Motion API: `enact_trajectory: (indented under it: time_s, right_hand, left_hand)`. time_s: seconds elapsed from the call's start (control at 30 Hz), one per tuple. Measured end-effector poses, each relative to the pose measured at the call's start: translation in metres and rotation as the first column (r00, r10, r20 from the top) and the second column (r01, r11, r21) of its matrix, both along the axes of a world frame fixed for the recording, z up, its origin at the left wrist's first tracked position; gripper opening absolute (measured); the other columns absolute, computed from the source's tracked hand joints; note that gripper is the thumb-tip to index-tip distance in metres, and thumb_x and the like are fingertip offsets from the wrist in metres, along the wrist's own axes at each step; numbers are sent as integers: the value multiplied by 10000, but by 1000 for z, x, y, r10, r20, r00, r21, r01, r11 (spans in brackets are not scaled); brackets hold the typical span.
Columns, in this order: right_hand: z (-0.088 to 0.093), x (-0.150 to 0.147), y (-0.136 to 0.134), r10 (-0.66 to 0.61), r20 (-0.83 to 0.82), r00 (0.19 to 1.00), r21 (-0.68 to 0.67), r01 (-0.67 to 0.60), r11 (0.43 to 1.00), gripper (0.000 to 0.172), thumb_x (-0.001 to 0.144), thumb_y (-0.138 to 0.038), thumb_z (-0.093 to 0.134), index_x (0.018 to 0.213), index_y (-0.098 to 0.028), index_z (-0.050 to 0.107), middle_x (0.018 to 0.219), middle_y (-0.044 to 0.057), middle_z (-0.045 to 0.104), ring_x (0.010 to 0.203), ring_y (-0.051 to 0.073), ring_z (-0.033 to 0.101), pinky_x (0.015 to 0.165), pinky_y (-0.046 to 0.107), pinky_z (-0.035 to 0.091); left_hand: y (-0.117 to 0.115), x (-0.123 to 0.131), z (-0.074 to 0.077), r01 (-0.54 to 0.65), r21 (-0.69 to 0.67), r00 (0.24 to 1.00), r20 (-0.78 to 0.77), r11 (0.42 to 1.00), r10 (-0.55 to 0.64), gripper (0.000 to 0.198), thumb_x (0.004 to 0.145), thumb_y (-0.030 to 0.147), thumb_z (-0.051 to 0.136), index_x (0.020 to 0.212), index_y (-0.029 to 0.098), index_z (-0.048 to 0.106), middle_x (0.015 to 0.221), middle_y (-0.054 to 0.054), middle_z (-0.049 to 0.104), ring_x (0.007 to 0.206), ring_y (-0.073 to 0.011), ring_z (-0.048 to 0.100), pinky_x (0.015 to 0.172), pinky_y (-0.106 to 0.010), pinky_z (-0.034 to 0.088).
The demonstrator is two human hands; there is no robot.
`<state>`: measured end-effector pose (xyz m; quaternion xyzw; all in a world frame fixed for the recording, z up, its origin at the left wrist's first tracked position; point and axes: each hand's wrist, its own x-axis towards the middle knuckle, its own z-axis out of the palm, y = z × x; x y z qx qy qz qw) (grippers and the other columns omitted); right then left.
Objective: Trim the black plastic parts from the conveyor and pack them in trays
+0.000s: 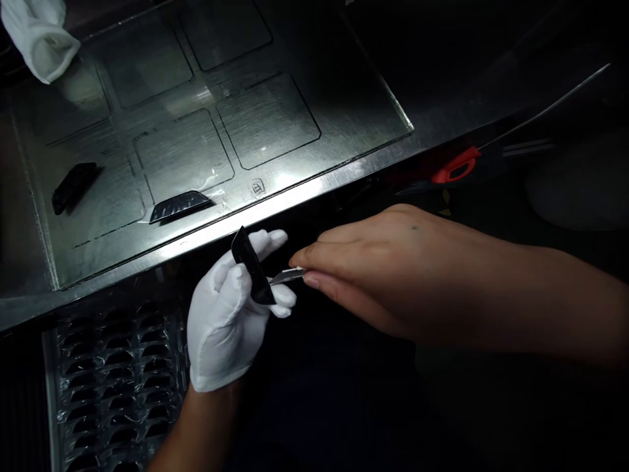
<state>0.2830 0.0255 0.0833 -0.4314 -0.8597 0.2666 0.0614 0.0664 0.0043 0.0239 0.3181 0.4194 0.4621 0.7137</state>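
— Holding what, exactly, in that gloved left hand [227, 319]?

— A small curved black plastic piece [252, 266], pinched upright between the thumb and fingers of the white glove, just below the front edge of the steel bench [314, 190].

— And the right hand [378, 262]?

— Bare, with the fingers pressed together around a slim metal blade [286, 276]. Its tip touches the lower edge of the black piece. The two hands are close, nearly meeting at that point.

— What lies on the bench?

— A clear plastic sheet [275, 124] marked with rounded squares. On it, near its front edge, rests another curved black piece [179, 204], and farther left a darker black part [73, 186], well apart from it.

— Anything below the bench?

— A clear blister tray [111, 387] at lower left, its rows of pockets holding more dark curved parts, just beside the gloved wrist.

— Elsewhere?

— A white cloth or spare glove [39, 36] in the far left corner, I cannot tell which, and a red-handled tool [457, 167] to the right, beyond the bare hand, in deep shadow.
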Motion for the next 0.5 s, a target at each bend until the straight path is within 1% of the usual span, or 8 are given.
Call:
enact_trajectory:
  time_s: [0.1, 0.2, 0.27, 0.37, 0.43, 0.5]
  right_hand:
    - [1, 0, 2, -19, -36, 999, 19, 20, 1000, 281, 1053, -266, 488, 1056, -190, 759, 860, 44, 725, 695, 172, 620, 641, 300, 406]
    - [2, -1, 4, -34, -29, 999, 33, 35, 999, 274, 1054, -270, 490, 1065, -182, 749, 857, 44, 715, 686, 168, 601, 624, 302, 378]
    - [2, -2, 4, -35, -10, 999, 35, 36, 999, 278, 1056, -273, 485, 1064, -180, 746, 855, 47, 713, 684, 168, 596, 623, 305, 365]
    - [1, -5, 5, -43, 24, 999, 44, 42, 998, 269, 1047, -263, 491, 1060, -174, 745, 841, 53, 709, 684, 172, 598, 628, 306, 356]
    - [0, -6, 5, -40, 51, 998, 55, 37, 998, 257, 1037, -248, 498, 1052, -167, 742, 827, 56, 706, 681, 174, 599, 626, 306, 353]
    - [-1, -8, 5, -30, 74, 997, 66, 25, 998, 247, 1031, -240, 503, 1031, -162, 738, 815, 58, 702, 677, 177, 601, 620, 305, 348]
  left_hand:
    - [1, -2, 0, -6, -36, 999, 35, 999, 7, 333, 973, 439, 671, 1197, 215, 776, 1279, -115, 767, 612, -92, 698, 571, -198, 579]
    - [1, -3, -2, -19, -89, 997, 78, 996, 26, 316, 950, 409, 711, 1194, 216, 767, 1131, -88, 812, 720, -157, 755, 607, -231, 615]
    - [1, -3, -3, -47, -95, 994, 98, 994, 56, 312, 954, 386, 710, 1202, 202, 754, 1066, -74, 821, 845, -189, 776, 718, -269, 652]
    - [1, -2, -5, -101, -92, 989, 103, 991, 110, 289, 980, 363, 679, 1202, 190, 745, 1064, -60, 821, 998, -191, 768, 917, -308, 645]
    - [0, 0, -5, -123, -93, 987, 93, 988, 132, 266, 984, 362, 674, 1179, 199, 752, 1073, -53, 821, 1024, -195, 763, 960, -331, 634]
    - [0, 1, -6, -133, -86, 987, 77, 987, 140, 258, 979, 372, 679, 1158, 204, 758, 1068, -57, 823, 1026, -209, 762, 940, -342, 637]
